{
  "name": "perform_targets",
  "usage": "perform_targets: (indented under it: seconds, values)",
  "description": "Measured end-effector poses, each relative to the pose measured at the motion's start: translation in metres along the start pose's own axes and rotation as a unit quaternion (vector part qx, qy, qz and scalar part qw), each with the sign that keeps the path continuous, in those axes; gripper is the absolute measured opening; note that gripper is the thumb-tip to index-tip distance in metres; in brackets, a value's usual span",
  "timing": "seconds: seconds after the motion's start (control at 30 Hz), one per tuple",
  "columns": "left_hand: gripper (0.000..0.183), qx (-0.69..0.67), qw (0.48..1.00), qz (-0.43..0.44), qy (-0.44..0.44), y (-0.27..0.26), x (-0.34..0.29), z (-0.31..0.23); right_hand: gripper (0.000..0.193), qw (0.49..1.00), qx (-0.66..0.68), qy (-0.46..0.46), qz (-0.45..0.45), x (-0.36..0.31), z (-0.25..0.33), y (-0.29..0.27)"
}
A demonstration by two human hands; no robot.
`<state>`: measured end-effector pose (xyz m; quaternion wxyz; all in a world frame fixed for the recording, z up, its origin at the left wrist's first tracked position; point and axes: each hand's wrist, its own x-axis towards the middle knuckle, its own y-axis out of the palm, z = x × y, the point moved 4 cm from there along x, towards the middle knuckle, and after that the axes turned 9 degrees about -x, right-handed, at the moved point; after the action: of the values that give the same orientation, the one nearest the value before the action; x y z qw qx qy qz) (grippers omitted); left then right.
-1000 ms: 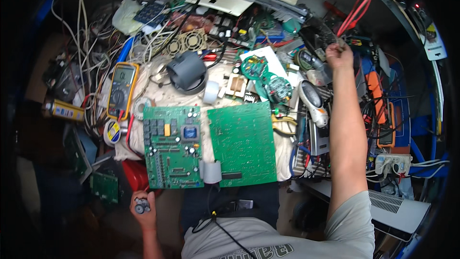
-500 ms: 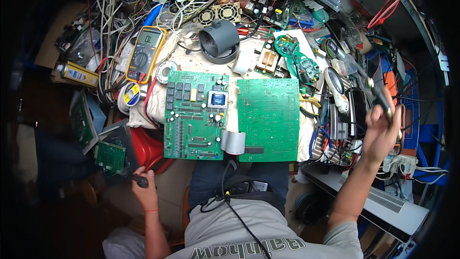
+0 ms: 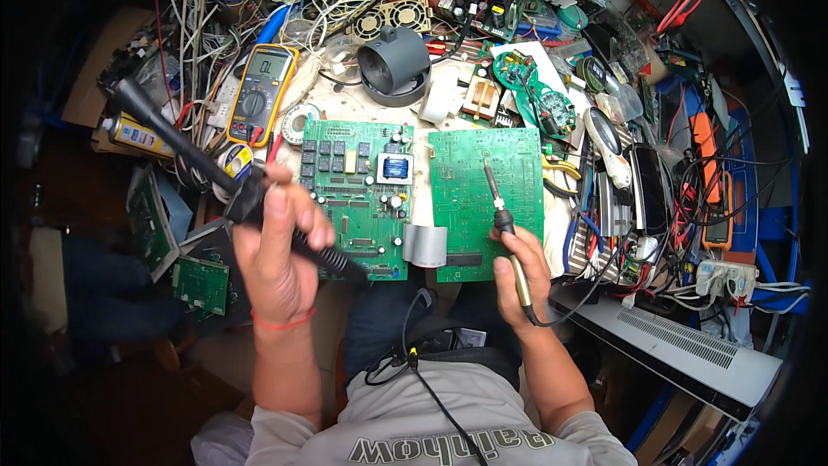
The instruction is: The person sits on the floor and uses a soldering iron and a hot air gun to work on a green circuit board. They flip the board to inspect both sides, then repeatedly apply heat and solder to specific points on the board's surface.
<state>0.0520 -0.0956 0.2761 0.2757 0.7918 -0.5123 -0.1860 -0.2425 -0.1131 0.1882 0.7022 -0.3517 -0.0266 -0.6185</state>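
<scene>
Held up at the left in my left hand (image 3: 280,246) is a long black rod-shaped tool (image 3: 177,134), slightly blurred, with a ribbed lower end; its exact kind I cannot make out. It passes in front of the left circuit board (image 3: 336,190), which carries black relays, a blue transformer and capacitors. My right hand (image 3: 524,280) is closed round a soldering iron (image 3: 509,237), its tip pointing away from me over the plain green right board (image 3: 461,194); I cannot tell whether the tip touches. A grey ribbon cable (image 3: 425,246) bridges the two boards' near ends.
Behind the boards stand a yellow multimeter (image 3: 257,95), a solder reel (image 3: 297,123) and a grey round duct piece (image 3: 392,65). Round green boards (image 3: 543,103), yellow-handled pliers (image 3: 561,174) and a magnifier (image 3: 606,142) lie to the right. Cables crowd the back and sides.
My left hand has risen from the lower left, bringing the black tool up over the bench. My right hand has come in from the far right with the soldering iron, over the right board.
</scene>
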Motion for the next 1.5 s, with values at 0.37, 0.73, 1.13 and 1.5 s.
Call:
perform_targets:
  seconds: [0.37, 0.73, 1.13, 1.5]
  values:
    - [0.055, -0.045, 0.987, 0.022, 0.15, 0.041, 0.061, 0.046, 0.042, 0.997, -0.072, -0.016, -0.006, 0.005, 0.0, -0.002]
    - [0.066, -0.085, 0.985, 0.067, 0.136, 0.044, 0.061, 0.06, 0.043, 0.997, -0.023, 0.071, -0.006, 0.007, -0.004, 0.001]
    - [0.063, -0.049, 0.974, 0.069, 0.208, 0.044, 0.058, 0.069, 0.035, 0.998, -0.049, 0.039, 0.019, 0.018, 0.001, 0.011]
    - [0.078, -0.079, 0.972, 0.048, 0.215, 0.042, 0.057, 0.061, 0.033, 0.997, -0.047, 0.054, 0.005, 0.017, 0.001, 0.004]
